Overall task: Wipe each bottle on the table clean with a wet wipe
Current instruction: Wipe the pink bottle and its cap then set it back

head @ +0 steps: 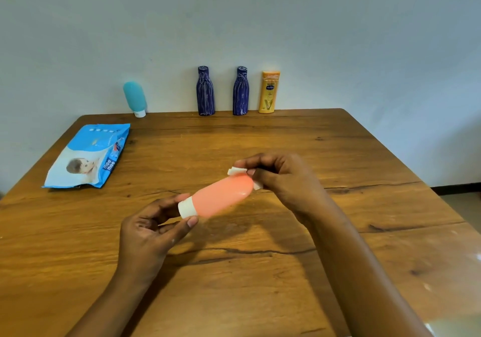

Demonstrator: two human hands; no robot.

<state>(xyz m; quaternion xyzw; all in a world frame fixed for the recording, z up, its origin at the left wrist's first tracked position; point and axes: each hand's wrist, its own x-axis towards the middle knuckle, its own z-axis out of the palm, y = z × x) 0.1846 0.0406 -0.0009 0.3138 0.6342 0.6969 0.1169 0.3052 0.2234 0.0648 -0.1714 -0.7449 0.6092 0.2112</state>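
Observation:
A pink squeeze bottle [222, 197] with a white cap [186, 207] hangs tilted above the middle of the wooden table [338, 154]. My left hand [148, 235] pinches the cap end. My right hand [281, 178] holds a small white wet wipe [235, 171] against the bottle's far rounded end. At the back edge stand a teal bottle [134, 98] on its white cap, two dark blue bottles [205, 90] [240, 90] and a yellow lotion bottle [268, 92].
A blue pack of wet wipes [91, 155] lies flat at the left of the table. A pale wall runs right behind the row of bottles. Floor shows past the table's right edge.

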